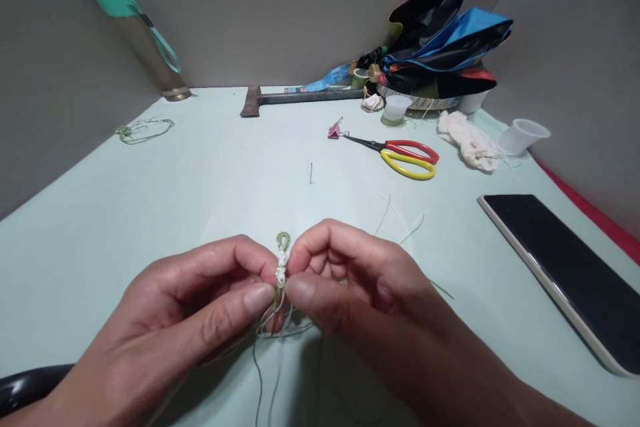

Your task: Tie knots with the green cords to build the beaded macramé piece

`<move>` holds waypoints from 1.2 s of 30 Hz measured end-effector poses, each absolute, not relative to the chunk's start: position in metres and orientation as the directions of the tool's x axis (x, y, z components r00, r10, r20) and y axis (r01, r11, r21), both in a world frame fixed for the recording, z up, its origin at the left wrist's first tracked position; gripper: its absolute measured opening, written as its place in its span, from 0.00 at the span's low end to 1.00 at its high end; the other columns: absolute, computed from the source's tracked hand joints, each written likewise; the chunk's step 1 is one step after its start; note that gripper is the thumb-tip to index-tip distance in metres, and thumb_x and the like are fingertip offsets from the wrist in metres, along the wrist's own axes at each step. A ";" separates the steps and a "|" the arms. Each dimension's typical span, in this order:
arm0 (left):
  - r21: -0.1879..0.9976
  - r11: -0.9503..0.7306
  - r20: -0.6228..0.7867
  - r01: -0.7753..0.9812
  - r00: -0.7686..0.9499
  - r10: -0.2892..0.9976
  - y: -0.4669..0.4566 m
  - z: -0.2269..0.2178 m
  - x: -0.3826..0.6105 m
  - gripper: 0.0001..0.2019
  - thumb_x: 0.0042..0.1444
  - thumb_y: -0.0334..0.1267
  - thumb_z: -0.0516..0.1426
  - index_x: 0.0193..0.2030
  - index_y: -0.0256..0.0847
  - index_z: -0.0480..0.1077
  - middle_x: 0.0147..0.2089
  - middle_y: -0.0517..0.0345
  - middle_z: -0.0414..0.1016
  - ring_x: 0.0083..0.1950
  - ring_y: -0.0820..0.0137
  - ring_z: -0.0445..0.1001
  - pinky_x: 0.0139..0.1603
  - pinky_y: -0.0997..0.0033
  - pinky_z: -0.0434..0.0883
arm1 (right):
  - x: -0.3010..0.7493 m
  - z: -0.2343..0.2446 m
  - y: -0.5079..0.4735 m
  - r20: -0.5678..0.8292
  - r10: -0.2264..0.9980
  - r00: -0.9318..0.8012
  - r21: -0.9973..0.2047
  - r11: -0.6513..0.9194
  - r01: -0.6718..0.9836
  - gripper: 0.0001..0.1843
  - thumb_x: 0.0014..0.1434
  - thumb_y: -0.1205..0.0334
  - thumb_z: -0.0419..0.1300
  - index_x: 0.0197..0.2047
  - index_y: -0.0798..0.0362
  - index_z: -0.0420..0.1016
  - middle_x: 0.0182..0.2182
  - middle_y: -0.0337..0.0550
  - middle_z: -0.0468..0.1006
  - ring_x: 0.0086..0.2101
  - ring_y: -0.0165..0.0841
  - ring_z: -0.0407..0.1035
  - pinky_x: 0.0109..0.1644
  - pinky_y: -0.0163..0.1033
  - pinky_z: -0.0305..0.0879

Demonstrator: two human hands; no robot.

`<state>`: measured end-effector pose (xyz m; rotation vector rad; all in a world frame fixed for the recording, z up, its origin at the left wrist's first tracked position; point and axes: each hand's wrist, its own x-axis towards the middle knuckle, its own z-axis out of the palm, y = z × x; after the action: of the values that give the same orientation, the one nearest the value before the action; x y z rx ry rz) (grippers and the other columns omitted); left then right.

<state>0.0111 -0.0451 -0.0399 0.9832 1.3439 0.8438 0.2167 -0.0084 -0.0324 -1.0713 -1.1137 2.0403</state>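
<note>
A small knotted cord piece [281, 263] with a green loop on top and white knots below it is pinched between my two hands. My left hand [185, 307] holds it with thumb and forefinger from the left. My right hand [360, 287] pinches it from the right, and its fingertips nearly meet those of the left. Thin green cords [259, 373] hang from the piece down past my fingers. Part of the knotting is hidden behind my thumbs.
Red-and-yellow-handled scissors [400, 157] and a pink binder clip [334, 131] lie ahead on the pale green surface. A dark tablet [560, 273] lies to the right. Further back are a hammer-like tool [300, 97], plastic cups [523, 136], a white cloth [467, 140], and a coil of green cord [145, 131].
</note>
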 end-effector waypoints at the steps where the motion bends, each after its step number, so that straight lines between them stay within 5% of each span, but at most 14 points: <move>1: 0.927 0.362 -0.367 0.100 0.044 0.929 -0.045 -0.039 0.012 0.20 0.52 0.63 0.78 0.31 0.49 0.87 0.28 0.59 0.78 0.31 0.68 0.67 0.30 0.75 0.66 | 0.217 -0.033 -0.008 -0.362 0.773 -0.521 -0.859 -0.493 -0.135 0.11 0.59 0.64 0.76 0.34 0.48 0.78 0.28 0.32 0.79 0.33 0.30 0.72 0.38 0.33 0.69; 7: 0.936 0.312 -0.314 0.160 -0.013 0.949 -0.046 -0.035 0.018 0.11 0.50 0.49 0.78 0.27 0.50 0.86 0.24 0.63 0.78 0.29 0.68 0.74 0.32 0.76 0.71 | 0.216 -0.037 -0.007 -0.371 0.735 -0.567 -0.794 -0.568 -0.217 0.16 0.54 0.63 0.82 0.35 0.48 0.78 0.29 0.34 0.85 0.38 0.33 0.78 0.46 0.36 0.70; 12: 0.934 0.314 -0.318 0.172 -0.006 0.948 -0.045 -0.038 0.016 0.15 0.50 0.52 0.79 0.25 0.48 0.84 0.23 0.62 0.77 0.29 0.68 0.73 0.31 0.73 0.69 | 0.217 -0.042 -0.005 -0.381 0.722 -0.577 -0.782 -0.585 -0.215 0.19 0.52 0.58 0.84 0.36 0.48 0.78 0.29 0.34 0.79 0.34 0.32 0.71 0.41 0.37 0.65; 16: 0.947 0.313 -0.321 0.075 0.184 0.929 -0.041 -0.047 0.007 0.17 0.56 0.57 0.78 0.30 0.49 0.86 0.24 0.62 0.75 0.28 0.70 0.67 0.30 0.73 0.63 | 0.220 -0.046 -0.002 -0.322 0.732 -0.600 -0.814 -0.537 -0.220 0.18 0.52 0.61 0.84 0.35 0.49 0.79 0.30 0.33 0.74 0.33 0.31 0.65 0.39 0.37 0.60; 19: 0.928 0.372 -0.359 0.015 0.297 0.885 -0.037 -0.053 0.002 0.19 0.61 0.59 0.75 0.33 0.47 0.85 0.26 0.62 0.73 0.31 0.69 0.65 0.32 0.73 0.61 | 0.221 -0.044 0.001 -0.211 0.727 -0.654 -0.852 -0.464 -0.242 0.15 0.55 0.64 0.81 0.37 0.49 0.79 0.31 0.34 0.76 0.35 0.32 0.69 0.43 0.39 0.63; 23: 0.916 0.402 -0.352 -0.013 0.454 0.818 -0.032 -0.056 0.002 0.21 0.62 0.60 0.73 0.36 0.43 0.83 0.22 0.66 0.65 0.27 0.72 0.53 0.28 0.71 0.51 | 0.224 -0.020 0.003 0.054 0.844 -0.533 -0.940 -0.137 -0.312 0.11 0.59 0.67 0.78 0.36 0.49 0.80 0.33 0.33 0.77 0.36 0.31 0.71 0.45 0.37 0.67; 28: 0.950 0.313 -0.289 0.015 0.425 0.858 -0.023 -0.059 0.005 0.23 0.61 0.62 0.70 0.39 0.41 0.78 0.21 0.71 0.59 0.24 0.74 0.43 0.25 0.69 0.43 | 0.238 0.052 -0.012 0.422 0.860 -0.287 -0.907 0.392 -0.157 0.09 0.66 0.68 0.75 0.37 0.45 0.83 0.39 0.35 0.81 0.43 0.33 0.75 0.51 0.38 0.71; 32: 0.971 0.222 -0.239 0.088 0.352 0.905 -0.015 -0.065 0.007 0.23 0.60 0.63 0.67 0.43 0.44 0.76 0.22 0.76 0.52 0.25 0.73 0.39 0.26 0.69 0.42 | 0.249 0.124 -0.037 0.700 0.701 -0.136 -0.712 0.700 -0.055 0.11 0.70 0.70 0.70 0.36 0.45 0.82 0.38 0.35 0.81 0.42 0.32 0.73 0.50 0.35 0.71; 36: 0.969 0.069 -0.134 0.239 0.268 0.954 -0.006 -0.065 0.000 0.23 0.49 0.60 0.72 0.29 0.42 0.75 0.22 0.69 0.59 0.25 0.71 0.50 0.26 0.69 0.48 | 0.258 0.186 -0.051 0.934 0.358 -0.005 -0.355 0.924 -0.142 0.24 0.74 0.78 0.58 0.29 0.46 0.74 0.30 0.27 0.74 0.36 0.25 0.70 0.45 0.35 0.64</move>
<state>0.0004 -0.0062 -0.0653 1.4162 1.1996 0.8033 0.2578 -0.0507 0.1860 -0.1758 -1.5274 0.3968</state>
